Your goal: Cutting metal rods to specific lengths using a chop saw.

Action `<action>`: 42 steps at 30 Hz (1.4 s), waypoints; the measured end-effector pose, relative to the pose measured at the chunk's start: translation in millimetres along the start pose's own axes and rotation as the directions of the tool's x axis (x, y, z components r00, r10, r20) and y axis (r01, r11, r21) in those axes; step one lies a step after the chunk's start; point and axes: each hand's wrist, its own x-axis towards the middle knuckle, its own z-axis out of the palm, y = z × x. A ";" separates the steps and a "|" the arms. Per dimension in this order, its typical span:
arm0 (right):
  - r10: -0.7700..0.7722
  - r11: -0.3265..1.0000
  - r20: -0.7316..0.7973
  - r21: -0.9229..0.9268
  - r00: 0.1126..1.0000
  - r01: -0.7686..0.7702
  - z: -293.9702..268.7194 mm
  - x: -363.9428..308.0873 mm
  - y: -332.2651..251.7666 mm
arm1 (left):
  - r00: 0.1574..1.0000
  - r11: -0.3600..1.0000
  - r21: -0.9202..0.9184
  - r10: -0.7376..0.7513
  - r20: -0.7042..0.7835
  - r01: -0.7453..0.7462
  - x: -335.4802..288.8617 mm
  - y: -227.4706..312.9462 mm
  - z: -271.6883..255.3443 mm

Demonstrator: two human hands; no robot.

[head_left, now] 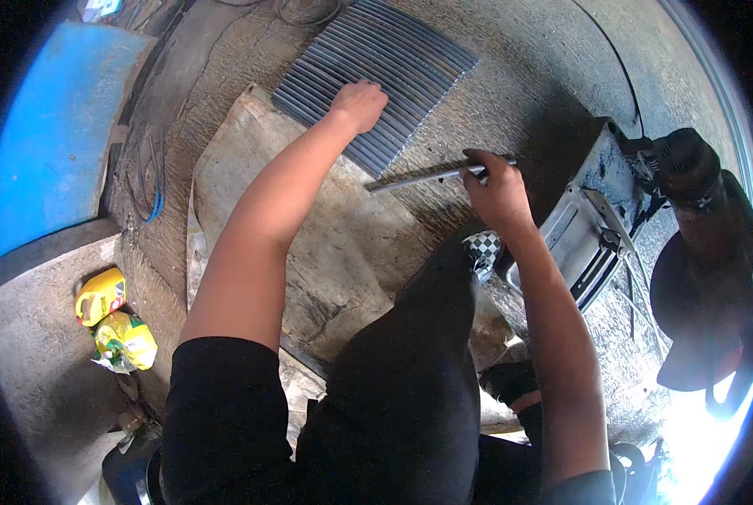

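Many dark grey metal rods (401, 50) lie side by side in a flat row on the ground at the far middle. My left hand (361, 105) rests on this row with its fingers curled down; their tips are hidden, so I cannot make out what they grip. Nearer and to the right, my right hand (496, 194) is closed round one loose metal rod (414, 179). That rod points left, its far end close to the row's near corner. A stained tan sheet (309, 227) is spread on the ground below the row.
A cut-off saw (574, 231) with a metal base and a round dark guard stands at the right. At the left are a blue panel (56, 135), a yellow jug (101, 296) and a yellow-green bag (126, 341). A dark cable (616, 59) runs to the saw.
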 end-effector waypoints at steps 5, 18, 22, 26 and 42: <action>0.113 0.993 -0.172 0.056 0.979 -0.104 -37.3 -18.1 11.1 | 0.980 0.998 -0.050 -0.021 0.200 0.032 0.9 16.7 -20.8; 0.525 0.444 -0.770 0.611 -0.363 -0.655 -31.8 -250.2 88.0 | 0.408 0.706 -0.105 0.275 -0.871 -0.700 -46.6 212.2 -334.2; 0.928 0.168 -0.245 0.947 -0.280 -0.273 -18.8 -277.4 121.0 | 0.157 0.404 -0.024 0.299 -0.941 -0.914 -88.0 335.1 -397.7; 0.976 -0.204 0.217 0.930 -0.010 0.306 11.2 -277.7 135.3 | 0.259 0.684 -0.081 0.162 -0.952 -0.725 -104.8 424.5 -376.1; 0.931 0.363 -0.350 0.875 -0.100 0.320 8.0 -262.3 110.7 | -0.048 0.541 0.060 0.036 -0.998 -0.839 -92.0 439.3 -373.3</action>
